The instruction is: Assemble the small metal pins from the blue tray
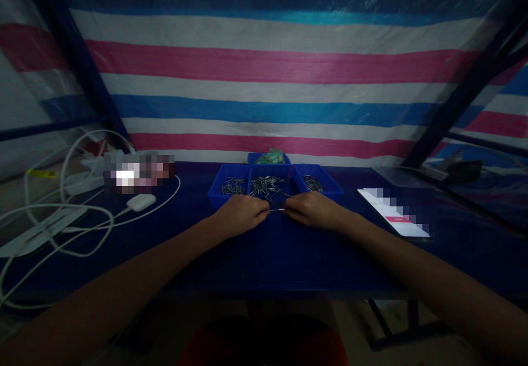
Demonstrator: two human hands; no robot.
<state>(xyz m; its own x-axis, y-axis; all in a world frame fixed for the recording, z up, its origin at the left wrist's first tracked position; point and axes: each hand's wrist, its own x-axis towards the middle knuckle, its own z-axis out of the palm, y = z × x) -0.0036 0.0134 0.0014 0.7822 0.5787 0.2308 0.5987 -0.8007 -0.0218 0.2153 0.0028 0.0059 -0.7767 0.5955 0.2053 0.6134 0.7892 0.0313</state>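
Between my two hands stretches a thin, shiny metal pin (277, 209), held level just in front of the blue bins. My left hand (242, 213) is closed in a pinch on its left end. The right end is pinched by my right hand (313, 209). Right behind them, the middle blue bin (289, 181) holds many slim metal pieces (266, 184). Similar metal pieces (234, 185) lie in the left blue bin (215, 188), and more metal pieces (312, 183) in the right blue bin (330, 183). The exact kind of pin is too small to make out.
A back blue bin (249, 158) contains a green plastic bag (270, 157). On the right of the dark blue table (280, 267) lies a lit tablet (394, 214). White cables (111, 220) and a white charger (141, 202) clutter the left. A striped sheet (280, 69) hangs behind.
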